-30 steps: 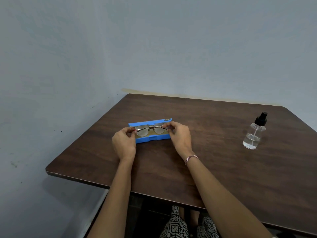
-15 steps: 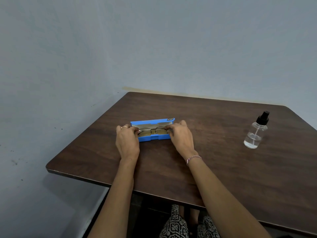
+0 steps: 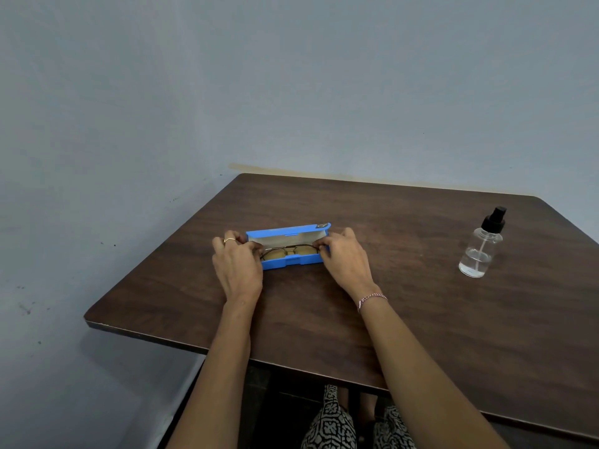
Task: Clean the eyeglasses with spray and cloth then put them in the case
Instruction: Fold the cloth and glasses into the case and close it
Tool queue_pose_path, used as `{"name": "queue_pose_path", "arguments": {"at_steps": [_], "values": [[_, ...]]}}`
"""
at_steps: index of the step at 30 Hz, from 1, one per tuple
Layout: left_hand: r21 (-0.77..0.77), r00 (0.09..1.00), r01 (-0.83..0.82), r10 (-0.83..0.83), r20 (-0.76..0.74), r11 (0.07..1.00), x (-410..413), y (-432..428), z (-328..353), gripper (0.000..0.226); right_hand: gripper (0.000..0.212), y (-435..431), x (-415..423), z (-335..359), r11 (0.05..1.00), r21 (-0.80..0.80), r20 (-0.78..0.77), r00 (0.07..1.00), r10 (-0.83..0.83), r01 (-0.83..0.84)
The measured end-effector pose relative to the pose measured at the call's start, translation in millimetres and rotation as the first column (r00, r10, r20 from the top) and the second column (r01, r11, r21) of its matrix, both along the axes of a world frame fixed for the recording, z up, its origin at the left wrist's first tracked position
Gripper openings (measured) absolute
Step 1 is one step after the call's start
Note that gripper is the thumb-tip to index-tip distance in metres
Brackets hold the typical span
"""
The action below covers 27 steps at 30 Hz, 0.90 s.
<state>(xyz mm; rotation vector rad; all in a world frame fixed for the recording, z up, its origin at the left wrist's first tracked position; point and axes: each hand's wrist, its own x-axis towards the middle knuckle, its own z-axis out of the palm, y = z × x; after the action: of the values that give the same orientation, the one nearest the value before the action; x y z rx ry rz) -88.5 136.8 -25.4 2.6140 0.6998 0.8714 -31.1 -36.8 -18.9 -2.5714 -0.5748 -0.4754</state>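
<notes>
The eyeglasses lay lengthwise, left to right, inside the open blue case on the desk, the left hand pinching their left end and the right hand their right end, both equally near.

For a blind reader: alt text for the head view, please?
The left hand and right hand pinch the ends of eyeglasses inside an open blue case on a brown table. A spray bottle stands apart at right.
</notes>
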Motion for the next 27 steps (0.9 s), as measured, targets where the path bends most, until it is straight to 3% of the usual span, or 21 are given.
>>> {"name": "queue_pose_path", "arguments": {"at_steps": [8,14,17,21,27], "values": [[-0.028,1.000,0.009,-0.008,0.021,1.000,-6.8,0.0,0.3,0.021,0.025,-4.1,-4.7,3.0,1.000,-0.003,0.102,0.995,-0.009,0.010],[0.008,0.947,0.021,-0.022,0.320,1.000,-21.0,-7.0,5.3,0.015,0.012,-12.4,-12.4,11.6,0.961,0.277,0.292,0.954,-0.073,-0.011],[0.053,0.937,0.115,-0.126,0.327,0.992,-16.9,-6.9,2.7,0.034,0.020,-9.2,-13.8,13.4,0.939,0.336,0.320,0.946,-0.042,-0.072],[0.132,0.938,0.286,-0.306,0.165,0.949,-7.8,-6.5,-8.2,0.062,0.057,-0.3,-11.6,5.0,0.981,0.129,0.238,0.965,0.110,-0.144],[0.105,0.941,0.336,-0.337,0.001,0.936,-4.8,-4.6,-12.8,0.061,0.068,4.3,-2.3,-9.9,0.970,-0.147,0.038,0.979,0.200,-0.193]]}}
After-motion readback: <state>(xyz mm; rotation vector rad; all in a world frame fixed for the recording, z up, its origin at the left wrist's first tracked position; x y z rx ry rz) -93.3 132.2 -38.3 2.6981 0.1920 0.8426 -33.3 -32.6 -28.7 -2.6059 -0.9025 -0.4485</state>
